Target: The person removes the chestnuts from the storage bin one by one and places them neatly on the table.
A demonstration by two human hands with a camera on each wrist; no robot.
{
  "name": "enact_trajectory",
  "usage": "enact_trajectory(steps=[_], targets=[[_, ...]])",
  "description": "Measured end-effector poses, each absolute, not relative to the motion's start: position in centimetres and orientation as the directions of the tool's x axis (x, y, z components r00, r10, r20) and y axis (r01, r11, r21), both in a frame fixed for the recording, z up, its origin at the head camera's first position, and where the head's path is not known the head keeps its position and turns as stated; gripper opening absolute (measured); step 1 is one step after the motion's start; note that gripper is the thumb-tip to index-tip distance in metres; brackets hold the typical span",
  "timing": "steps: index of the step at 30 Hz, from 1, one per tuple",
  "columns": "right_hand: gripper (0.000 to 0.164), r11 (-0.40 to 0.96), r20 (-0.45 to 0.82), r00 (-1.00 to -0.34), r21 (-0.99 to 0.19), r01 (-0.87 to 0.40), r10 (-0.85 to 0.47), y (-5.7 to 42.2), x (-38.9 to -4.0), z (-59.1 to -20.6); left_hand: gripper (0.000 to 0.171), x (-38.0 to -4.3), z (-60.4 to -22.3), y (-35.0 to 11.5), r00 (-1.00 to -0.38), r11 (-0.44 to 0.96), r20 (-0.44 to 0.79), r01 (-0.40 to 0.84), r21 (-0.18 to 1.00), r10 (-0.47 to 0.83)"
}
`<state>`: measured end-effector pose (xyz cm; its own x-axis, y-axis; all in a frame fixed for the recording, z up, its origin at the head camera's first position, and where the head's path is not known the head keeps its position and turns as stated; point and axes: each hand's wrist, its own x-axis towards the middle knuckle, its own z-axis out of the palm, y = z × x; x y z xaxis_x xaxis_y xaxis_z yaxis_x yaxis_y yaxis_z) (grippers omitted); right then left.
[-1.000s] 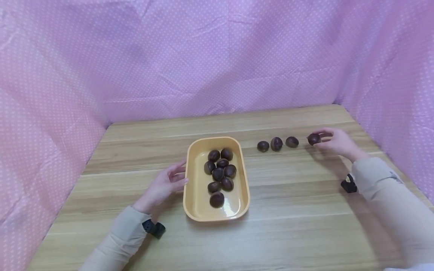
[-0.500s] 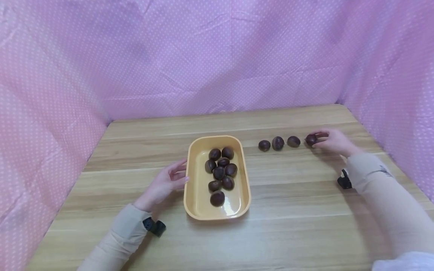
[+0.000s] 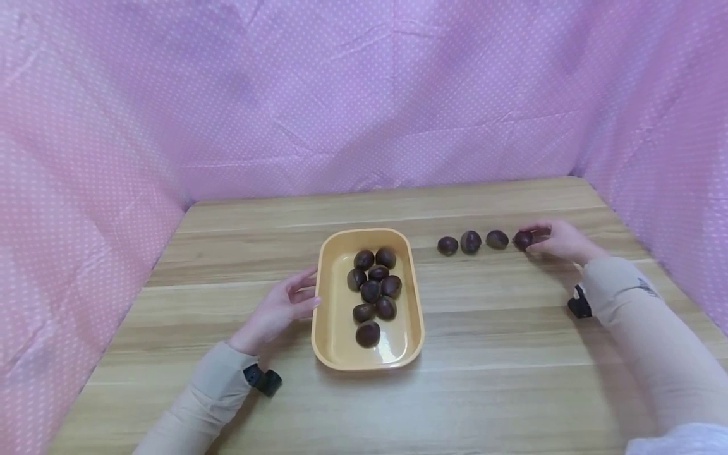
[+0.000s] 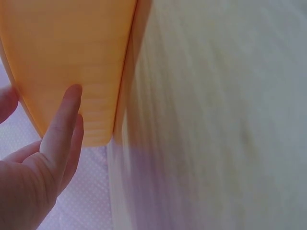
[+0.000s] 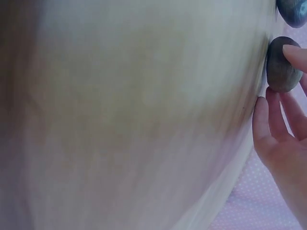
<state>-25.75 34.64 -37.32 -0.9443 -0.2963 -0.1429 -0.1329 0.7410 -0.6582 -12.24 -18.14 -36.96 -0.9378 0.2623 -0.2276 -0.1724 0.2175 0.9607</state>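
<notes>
A yellow-orange rectangular tray point(image 3: 335, 328) stands mid-table with several dark brown chestnuts point(image 3: 371, 291) inside. Against its left side rests my left hand point(image 3: 273, 313); in the left wrist view, extended fingers point(image 4: 62, 127) touch the outer wall. Far to the right, my right hand point(image 3: 563, 241) pinches a chestnut point(image 3: 522, 240) between thumb and fingers, down at the tabletop. That chestnut ends a row, beside three others: a near one point(image 3: 497, 239), a middle one point(image 3: 471, 242) and a far-left one point(image 3: 447, 246). The right wrist view shows the pinched chestnut point(image 5: 280, 72) at the edge.
The wooden table point(image 3: 489, 392) has rounded back corners. Pink dotted cloth point(image 3: 364, 114) hangs behind it and along both sides. A black wrist camera point(image 3: 263, 380) sits on the left cuff, another camera point(image 3: 579, 304) on the right.
My right hand has brought its chestnut left and down, closer to the end of the row. The left hand keeps its place at the tray. The head view has shifted slightly.
</notes>
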Motion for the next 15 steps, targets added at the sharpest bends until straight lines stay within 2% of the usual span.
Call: enact_trajectory(steps=[7,15], targets=[[0.059,0.76,-0.19,-0.936,-0.64,-0.111,-0.296,34.8,-25.5,-36.3,0.07,-12.2,-37.2,-18.1,-0.934,0.193,-0.237,-0.189,0.963,0.268],[0.054,0.749,-0.115,-0.944,-0.641,-0.168,-0.311,34.3,-25.1,-33.8,0.069,-12.3,-37.0,-18.0,-0.939,0.215,-0.219,-0.164,0.963,0.266]])
